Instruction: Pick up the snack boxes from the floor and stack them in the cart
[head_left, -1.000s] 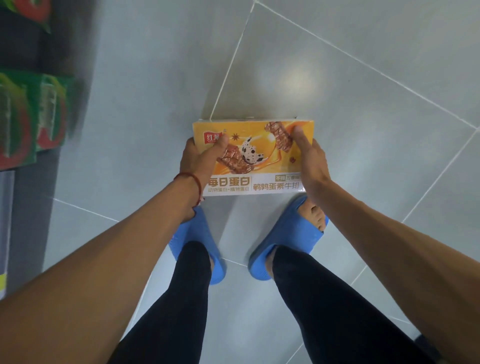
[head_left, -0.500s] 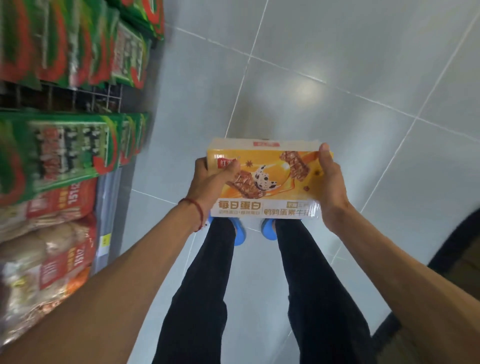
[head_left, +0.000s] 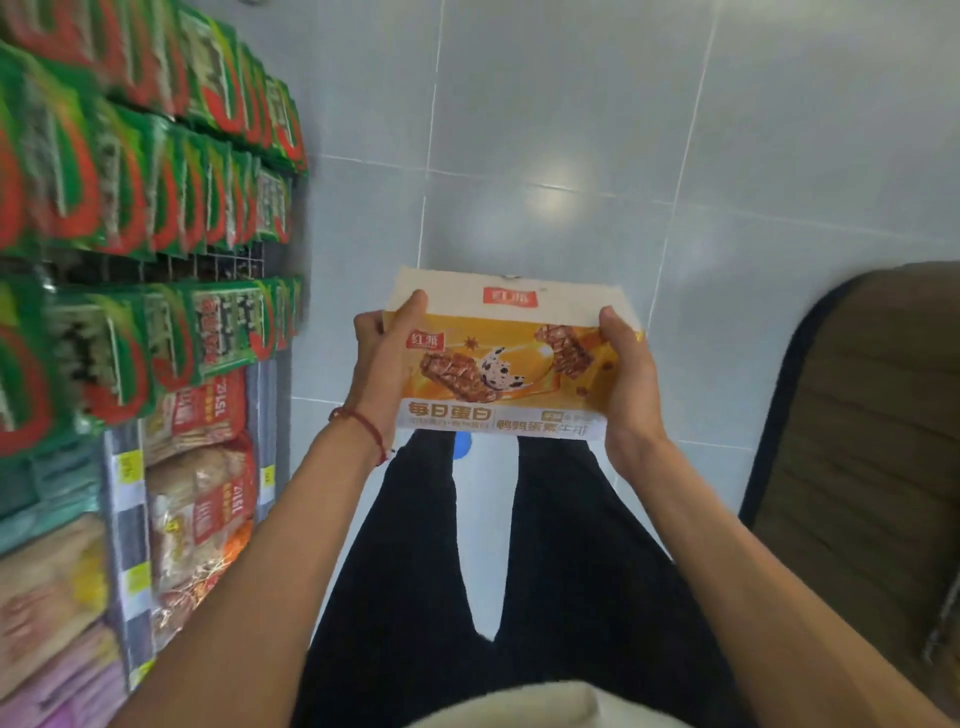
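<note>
An orange and white snack box (head_left: 506, 364) with pictures of bars on its face is held flat in front of me, well above the grey tiled floor. My left hand (head_left: 382, 358) grips its left end, thumb on top. My right hand (head_left: 626, 376) grips its right end, thumb over the far corner. At the right edge shows a brown ribbed surface with a dark rim (head_left: 862, 415); I cannot tell whether it is the cart.
Store shelves (head_left: 156, 260) packed with green and red snack packs and bagged goods run along the left. My legs in black trousers stand below the box, with a bit of blue slipper (head_left: 461, 446) showing. Grey floor tiles (head_left: 545, 156) stretch ahead.
Both hands have lifted the box from near my feet up toward my chest. My view has risen, bringing the shelves on the left and the brown surface on the right into sight.
</note>
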